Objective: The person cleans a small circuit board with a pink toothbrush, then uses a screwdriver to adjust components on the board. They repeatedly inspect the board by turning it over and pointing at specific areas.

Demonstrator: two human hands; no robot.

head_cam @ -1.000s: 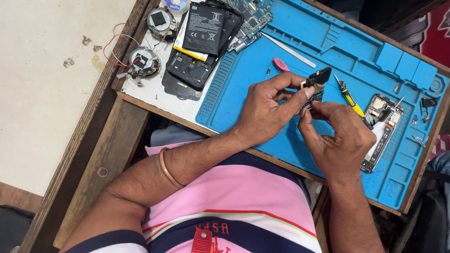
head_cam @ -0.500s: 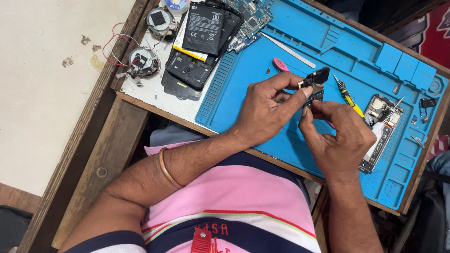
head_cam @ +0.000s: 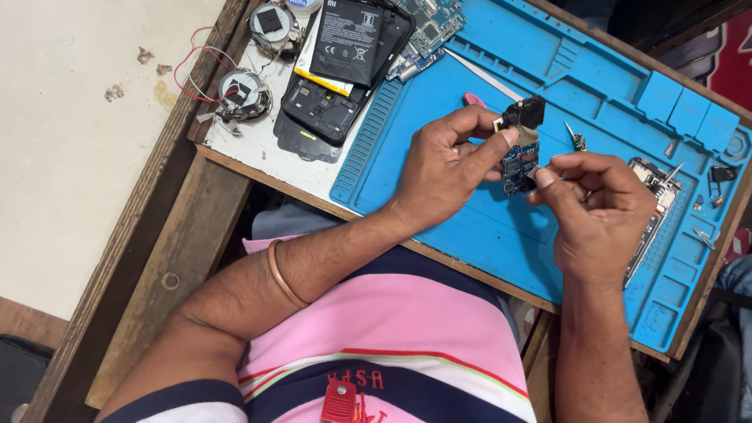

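Left hand pinches a small blue circuit board by its top between thumb and forefinger, lifted above the middle of the blue mat — likely to keep it steady. Right hand nips its lower edge, fingertips pressed together. A stripped phone lies near the mat's right edge — batteries at the bench's far-left corner.

Open blue mat at 6 o'clock under both hands; the phone frame blocks 3 o'clock, screwdriver at 1 (tight squeeze), battery pile crowds 10.
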